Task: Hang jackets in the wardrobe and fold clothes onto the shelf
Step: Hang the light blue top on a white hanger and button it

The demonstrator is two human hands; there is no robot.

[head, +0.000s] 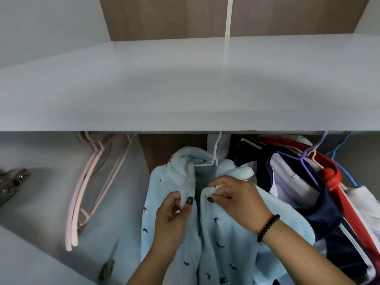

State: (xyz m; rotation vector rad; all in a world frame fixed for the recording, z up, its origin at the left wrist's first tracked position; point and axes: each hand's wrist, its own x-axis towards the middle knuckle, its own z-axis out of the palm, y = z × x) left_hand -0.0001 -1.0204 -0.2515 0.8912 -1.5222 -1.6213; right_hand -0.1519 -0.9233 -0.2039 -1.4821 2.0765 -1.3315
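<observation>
A light blue fleece jacket (222,229) with small dark bird prints hangs on a white wire hanger (214,155) under the white shelf (185,89). My left hand (172,214) pinches the jacket's left front edge just below the collar. My right hand (236,200), with a dark bead bracelet on the wrist, pinches the right front edge at the same height. The two edges sit a little apart between my hands. The rail is hidden behind the shelf's front edge.
Several bare pink hangers (90,186) hang at the left. To the right hang a navy and white jacket (292,179), a red garment (339,182) and purple (312,159) and blue hangers (341,159). A metal door hinge (12,184) sits at far left.
</observation>
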